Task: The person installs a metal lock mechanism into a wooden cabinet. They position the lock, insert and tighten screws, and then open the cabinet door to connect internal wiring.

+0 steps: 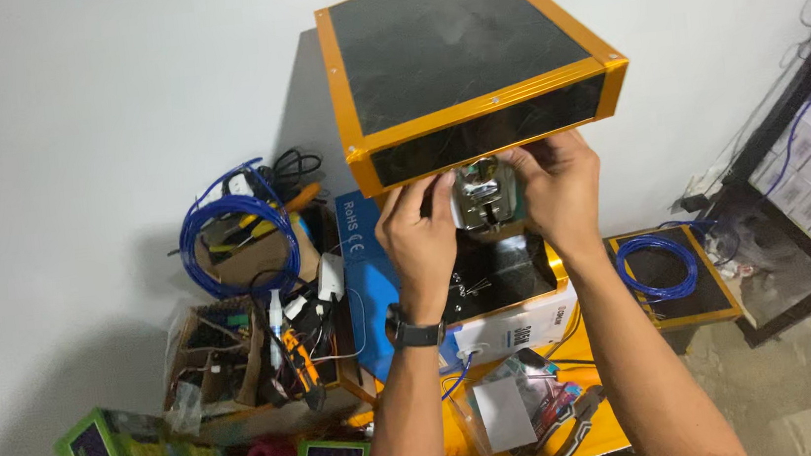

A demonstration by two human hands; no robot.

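Silver metal part (484, 198) pinched between the curled fingers of the left hand (418, 227) and right hand (557, 187), right against the lower front edge of the orange-framed black box (464, 59), above a blue wire coil (235, 232) and cluttered table (599, 432)

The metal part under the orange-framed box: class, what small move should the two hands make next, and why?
Probably steady the metal part and ease it up against the underside of the orange-framed box. Both the left hand and right hand pinch it from either side just below the box's front edge, so it looks close to, but not clearly seated in, the panel.
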